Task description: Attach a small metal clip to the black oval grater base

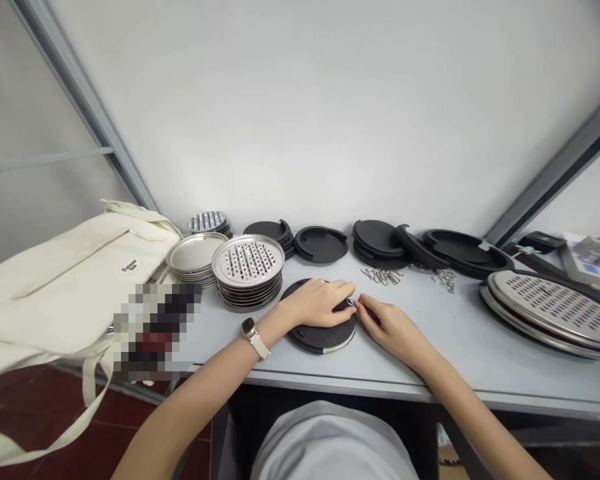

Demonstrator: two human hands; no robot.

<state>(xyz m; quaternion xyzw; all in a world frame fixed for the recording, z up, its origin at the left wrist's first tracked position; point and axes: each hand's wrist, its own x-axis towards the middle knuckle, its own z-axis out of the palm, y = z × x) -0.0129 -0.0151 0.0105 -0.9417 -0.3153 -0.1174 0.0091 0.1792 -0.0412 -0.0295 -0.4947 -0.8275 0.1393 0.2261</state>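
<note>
A round black disc (320,338) with a strip of silver rim showing lies on the grey table near its front edge. My left hand (320,303) rests palm down across its top, fingers spread toward the right. At the disc's right edge, my right hand (383,323) pinches a small metal clip (351,302) between thumb and forefinger. The clip's far end sits between the fingers of my left hand. Part of the disc is hidden under my left hand.
Stacked metal grater discs (249,261) and plain metal discs (196,253) stand at the left, beside a cream bag (80,280). Black round holders (321,244) line the wall. Loose metal clips (381,275) lie behind my right hand; large oval graters (555,307) are far right.
</note>
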